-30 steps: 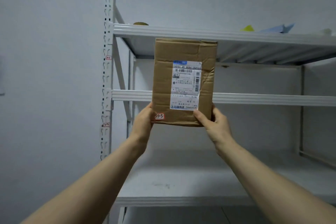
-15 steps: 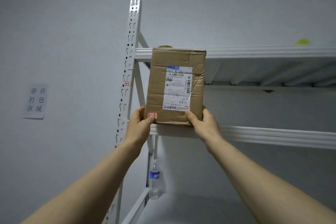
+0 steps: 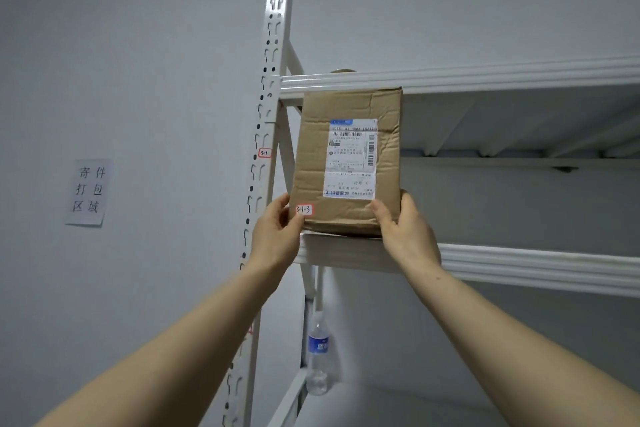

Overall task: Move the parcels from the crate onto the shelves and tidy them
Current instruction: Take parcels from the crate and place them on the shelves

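parcel (image 3: 346, 163) standing upright on the shelf (image 3: 519, 269)
left hand (image 3: 275, 236) and right hand (image 3: 407, 236) are gripping its lower corners, thumbs pressing the labelled front.

**Dim, cool light and soft detail**

Flat bluish-grey light everywhere, with no glare. At the upper right, the underside of the white metal upper shelf (image 3: 519, 121) sinks into shadow. On the brown cardboard parcel (image 3: 311, 149), the white shipping label (image 3: 351, 159) has fine print too soft to read. The white slotted steel upright (image 3: 275, 28) leans and the beams splay toward the right edge, a wide-angle stretch.
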### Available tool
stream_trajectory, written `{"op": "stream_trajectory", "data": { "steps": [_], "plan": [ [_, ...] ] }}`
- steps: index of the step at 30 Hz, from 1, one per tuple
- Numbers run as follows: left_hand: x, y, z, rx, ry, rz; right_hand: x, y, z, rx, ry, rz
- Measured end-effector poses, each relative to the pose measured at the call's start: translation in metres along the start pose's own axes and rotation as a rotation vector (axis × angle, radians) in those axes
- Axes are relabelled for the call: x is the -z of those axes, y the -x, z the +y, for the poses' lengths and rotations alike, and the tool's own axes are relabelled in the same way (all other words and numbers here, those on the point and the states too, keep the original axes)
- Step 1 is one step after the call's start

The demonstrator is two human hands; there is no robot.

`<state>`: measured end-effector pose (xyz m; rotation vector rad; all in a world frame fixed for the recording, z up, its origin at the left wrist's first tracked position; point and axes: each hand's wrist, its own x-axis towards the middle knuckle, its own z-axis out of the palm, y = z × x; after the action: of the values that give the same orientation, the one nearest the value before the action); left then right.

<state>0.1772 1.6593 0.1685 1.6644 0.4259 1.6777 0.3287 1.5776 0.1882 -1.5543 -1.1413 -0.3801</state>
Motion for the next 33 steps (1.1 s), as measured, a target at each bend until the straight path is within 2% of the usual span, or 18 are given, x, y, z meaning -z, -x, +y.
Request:
{"op": "stream_trajectory", "data": {
  "steps": [4, 8, 11, 14, 19, 27, 33],
  "plan": [
    [0.007, -0.010, -0.020, -0.003, -0.245, 0.056, -0.019, -0.005, -0.005, -0.031, 0.112, -0.064],
    [0.013, -0.012, -0.042, -0.291, -0.788, 0.045, -0.038, -0.011, -0.012, -0.052, 0.219, -0.097],
    [0.016, -0.016, -0.058, -0.540, -0.998, -0.058, -0.052, -0.019, -0.014, -0.068, 0.240, -0.103],
    [0.019, -0.021, -0.064, -0.440, -1.205, -0.221, -0.063, -0.026, -0.015, -0.082, 0.280, -0.103],
    [0.023, -0.028, -0.077, -0.481, -1.240, -0.219, -0.070, -0.026, -0.020, -0.082, 0.384, -0.097],
    [0.022, -0.031, -0.083, -0.512, -1.208, -0.230, -0.073, -0.031, -0.023, -0.122, 0.397, -0.115],
    [0.021, -0.030, -0.079, -0.478, -1.244, -0.271, -0.076, -0.034, -0.014, -0.117, 0.456, -0.097]
  ]
}}
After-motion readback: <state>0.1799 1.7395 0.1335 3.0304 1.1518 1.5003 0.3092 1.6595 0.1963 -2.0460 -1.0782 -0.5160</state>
